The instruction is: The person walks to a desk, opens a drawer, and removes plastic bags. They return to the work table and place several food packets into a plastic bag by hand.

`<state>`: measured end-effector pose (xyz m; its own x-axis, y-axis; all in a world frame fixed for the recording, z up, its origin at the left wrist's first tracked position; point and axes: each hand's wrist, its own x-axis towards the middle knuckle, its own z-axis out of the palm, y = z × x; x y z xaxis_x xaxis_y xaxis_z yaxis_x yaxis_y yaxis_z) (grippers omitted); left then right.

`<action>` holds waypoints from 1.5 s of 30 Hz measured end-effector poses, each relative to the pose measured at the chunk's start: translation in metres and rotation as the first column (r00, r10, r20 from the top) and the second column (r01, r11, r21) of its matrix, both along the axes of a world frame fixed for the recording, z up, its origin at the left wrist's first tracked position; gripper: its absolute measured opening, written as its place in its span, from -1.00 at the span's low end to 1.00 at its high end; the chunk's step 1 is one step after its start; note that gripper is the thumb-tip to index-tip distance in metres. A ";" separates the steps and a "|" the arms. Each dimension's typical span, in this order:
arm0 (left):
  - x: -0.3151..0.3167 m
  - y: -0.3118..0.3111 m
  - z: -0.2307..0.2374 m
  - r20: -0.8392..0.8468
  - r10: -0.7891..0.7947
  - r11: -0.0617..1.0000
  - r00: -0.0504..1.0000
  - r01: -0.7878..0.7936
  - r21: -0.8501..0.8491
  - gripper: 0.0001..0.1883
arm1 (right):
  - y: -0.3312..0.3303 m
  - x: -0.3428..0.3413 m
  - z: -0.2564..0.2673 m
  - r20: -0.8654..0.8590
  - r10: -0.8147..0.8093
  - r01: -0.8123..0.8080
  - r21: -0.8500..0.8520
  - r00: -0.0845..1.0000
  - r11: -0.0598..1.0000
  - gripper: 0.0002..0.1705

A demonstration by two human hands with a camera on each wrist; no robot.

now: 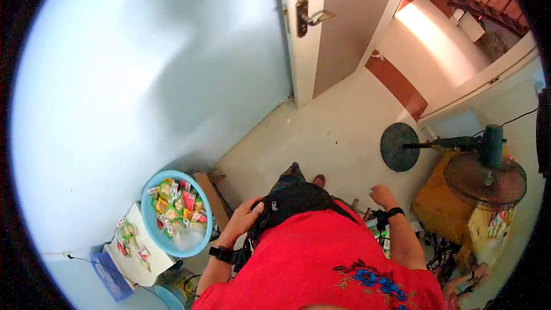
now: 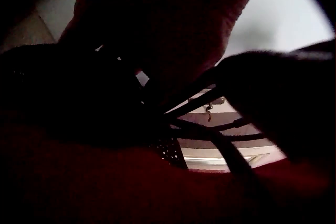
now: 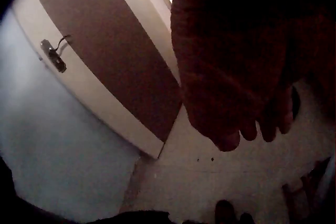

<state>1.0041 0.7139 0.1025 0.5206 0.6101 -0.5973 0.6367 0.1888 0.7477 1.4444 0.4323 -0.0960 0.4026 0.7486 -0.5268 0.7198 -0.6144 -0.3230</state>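
Note:
In the head view the left hand (image 1: 245, 218) rests against the side of a black bag (image 1: 295, 201) at the person's waist, its fingers touching the edge of the fabric. Dark straps (image 2: 231, 153) cross the left wrist view below the shadowed left hand (image 2: 157, 24). Out to the other side, the right hand (image 1: 383, 196) hangs in the air above the floor, fingers loosely curled around nothing. The right wrist view shows that hand (image 3: 236, 87) from close by, dark, with fingertips pointing down.
A blue basin (image 1: 146, 224) of colourful small packets stands by the left wall, beside a pale board (image 1: 152, 252) with more packets. A door (image 1: 304, 57) stands ahead. On the right are a fan (image 1: 485, 178), its round base (image 1: 400, 147) and a yellow-brown box (image 1: 439, 201).

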 end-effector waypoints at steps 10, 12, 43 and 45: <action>0.122 0.061 -0.015 -0.010 -0.084 0.995 0.996 0.083 -0.061 -0.49 | 0.042 0.064 -0.049 -0.118 0.017 -0.017 0.000 0.993 1.000 -0.64; 0.178 0.083 0.015 -0.030 -0.133 0.990 0.991 0.131 -0.047 -0.49 | 0.057 0.094 -0.047 -0.098 0.059 -0.063 -0.037 0.993 0.997 -0.65; 0.692 0.253 -0.031 -0.055 -0.261 0.960 0.964 0.253 -0.121 -0.50 | 0.102 0.542 -0.030 -0.236 -0.572 0.567 -0.095 0.786 0.818 -0.62; 0.722 0.257 -0.070 -0.214 -0.330 0.943 0.919 0.332 -0.026 -0.47 | 0.108 0.584 -0.024 -0.204 -0.540 0.557 0.034 0.817 0.830 -0.62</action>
<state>1.7263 0.9711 0.0321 0.5557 0.4317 -0.7105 0.8054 -0.0676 0.5889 2.0286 0.5403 -0.1202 0.6662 0.4785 -0.5720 0.1974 -0.8528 -0.4835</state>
